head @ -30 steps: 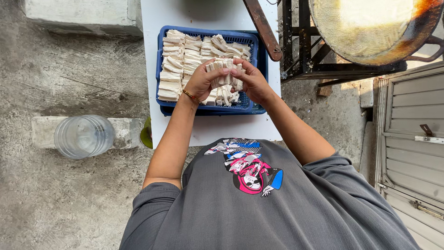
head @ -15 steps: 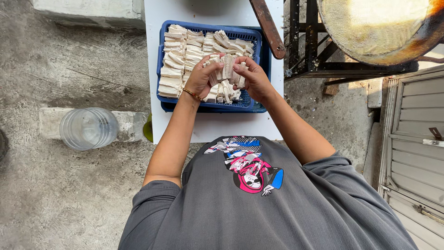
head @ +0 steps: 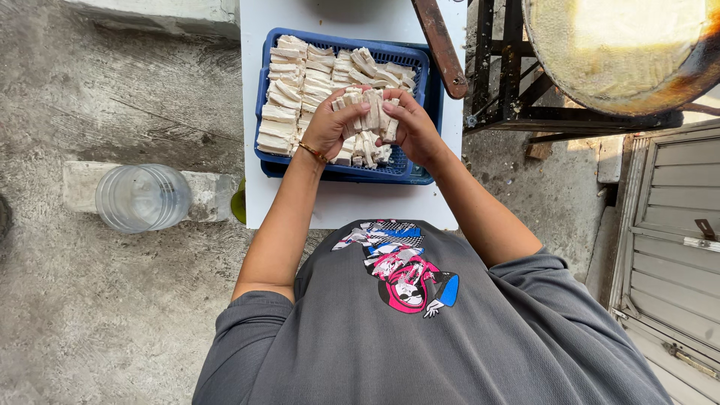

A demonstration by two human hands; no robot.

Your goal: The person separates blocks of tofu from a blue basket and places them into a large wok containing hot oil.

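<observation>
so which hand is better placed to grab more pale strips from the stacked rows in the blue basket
Probably left. The left hand sits beside the stacked rows in the blue basket; the right hand is farther away. Both hold a bundle of strips.

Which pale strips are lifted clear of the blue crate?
The bunch of strips gripped between the left hand and right hand; the rest lie stacked in the blue crate.
</observation>
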